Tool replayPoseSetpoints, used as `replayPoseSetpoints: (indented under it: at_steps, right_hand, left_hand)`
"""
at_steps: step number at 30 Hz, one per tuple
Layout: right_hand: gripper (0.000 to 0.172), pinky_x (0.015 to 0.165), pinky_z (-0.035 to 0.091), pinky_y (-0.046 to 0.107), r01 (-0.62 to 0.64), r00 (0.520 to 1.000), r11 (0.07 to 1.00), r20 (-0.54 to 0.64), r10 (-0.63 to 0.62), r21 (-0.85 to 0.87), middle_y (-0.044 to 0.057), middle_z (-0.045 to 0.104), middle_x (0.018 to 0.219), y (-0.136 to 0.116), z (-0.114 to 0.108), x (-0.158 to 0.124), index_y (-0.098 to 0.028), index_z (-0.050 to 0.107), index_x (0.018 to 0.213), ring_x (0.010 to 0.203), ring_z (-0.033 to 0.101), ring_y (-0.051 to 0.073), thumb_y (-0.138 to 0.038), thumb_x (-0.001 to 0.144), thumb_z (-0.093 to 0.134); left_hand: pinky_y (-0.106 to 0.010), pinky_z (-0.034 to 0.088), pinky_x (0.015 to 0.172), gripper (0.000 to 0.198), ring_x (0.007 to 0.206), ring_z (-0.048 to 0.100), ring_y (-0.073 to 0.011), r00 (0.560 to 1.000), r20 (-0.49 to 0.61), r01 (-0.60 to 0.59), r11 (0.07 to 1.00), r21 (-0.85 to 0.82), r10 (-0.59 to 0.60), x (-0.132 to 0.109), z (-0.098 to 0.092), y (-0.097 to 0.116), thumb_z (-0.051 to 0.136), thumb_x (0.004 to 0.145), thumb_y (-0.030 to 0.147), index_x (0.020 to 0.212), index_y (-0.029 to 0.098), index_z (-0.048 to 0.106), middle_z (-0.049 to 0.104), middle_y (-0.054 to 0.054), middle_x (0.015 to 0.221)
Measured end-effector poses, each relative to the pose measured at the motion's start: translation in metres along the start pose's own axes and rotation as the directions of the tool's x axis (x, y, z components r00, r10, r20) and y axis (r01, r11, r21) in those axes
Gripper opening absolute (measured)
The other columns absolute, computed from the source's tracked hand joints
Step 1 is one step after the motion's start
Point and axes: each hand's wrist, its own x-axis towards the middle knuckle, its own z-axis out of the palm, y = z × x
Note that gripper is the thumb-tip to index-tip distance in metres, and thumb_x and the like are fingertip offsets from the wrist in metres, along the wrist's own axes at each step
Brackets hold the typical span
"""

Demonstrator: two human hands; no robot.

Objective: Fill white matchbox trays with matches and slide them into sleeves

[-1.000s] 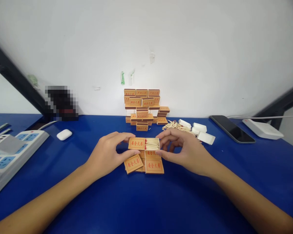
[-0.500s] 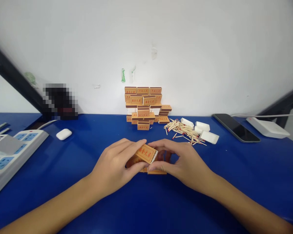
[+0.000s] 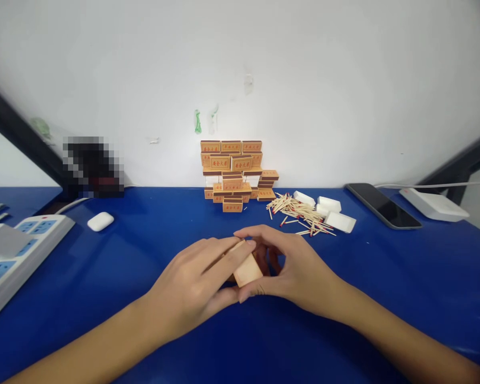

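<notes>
Between my two hands is a matchbox [image 3: 248,273], tilted, with a pale unprinted face turned up toward me. My left hand [image 3: 194,280] grips it from the left, its fingers laid across the top. From the other side my right hand [image 3: 298,264] closes on it, thumb at the near corner and index finger at the far end. Fingers cover much of the box and whatever lies beneath it. Beyond the hands, a stepped stack of matchboxes [image 3: 220,162] with orange labels stands near the wall.
Loose red-tipped matches [image 3: 300,213] lie in a pile right of the stack, beside several white matchbox trays [image 3: 340,222]. Farther right are a phone [image 3: 384,207] and a white device [image 3: 434,204]. At left sit a power strip [image 3: 36,250] and a small white case [image 3: 100,221].
The matchbox has turned in my hands: its printed label faced up before, and a plain pale face shows now. My left fingers have shifted across its top. The view has moved slightly.
</notes>
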Motion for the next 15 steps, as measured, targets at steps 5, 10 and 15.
replayPoseSetpoints:
  at_steps: [5,10,15]
  right_hand:
    - [0.064,0.059,0.049,0.025,0.052,0.998,0.998,-0.032,-0.052,-0.022,-0.006,0.07,0.082,-0.001,0.0,0.0,-0.03,0.067,0.129,0.066,0.059,0.011,-0.048,0.075,0.095]
    - [0.054,0.06,0.051,0.03,0.052,0.983,0.982,-0.162,-0.081,-0.18,0.001,0.077,0.096,0.003,-0.011,0.002,-0.027,0.059,0.139,0.066,0.063,0.014,-0.045,0.093,0.079]
    - [0.021,0.059,0.051,0.031,0.087,0.953,0.924,-0.239,-0.186,-0.371,0.003,0.076,0.084,0.007,-0.023,0.006,-0.023,0.071,0.114,0.063,0.063,0.015,-0.038,0.099,0.067]
  left_hand:
    - [-0.041,0.062,0.103,0.052,0.122,0.071,-0.027,0.995,0.003,0.102,0.989,-0.111,-0.102,-0.003,0.001,-0.004,0.073,0.1,0.033,0.145,0.016,0.056,0.069,-0.017,0.138]
    - [-0.029,0.061,0.078,0.011,0.09,0.073,-0.0168,0.936,0.045,0.352,0.927,-0.133,-0.349,0.003,-0.005,-0.018,0.073,0.099,0.027,0.107,0.02,0.071,0.074,-0.008,0.124]
    - [-0.026,0.051,0.064,0.016,0.066,0.061,-0.0126,0.866,0.131,0.5,0.848,-0.174,-0.483,0.009,-0.012,-0.034,0.075,0.097,0.036,0.091,0.021,0.076,0.075,0.001,0.08]
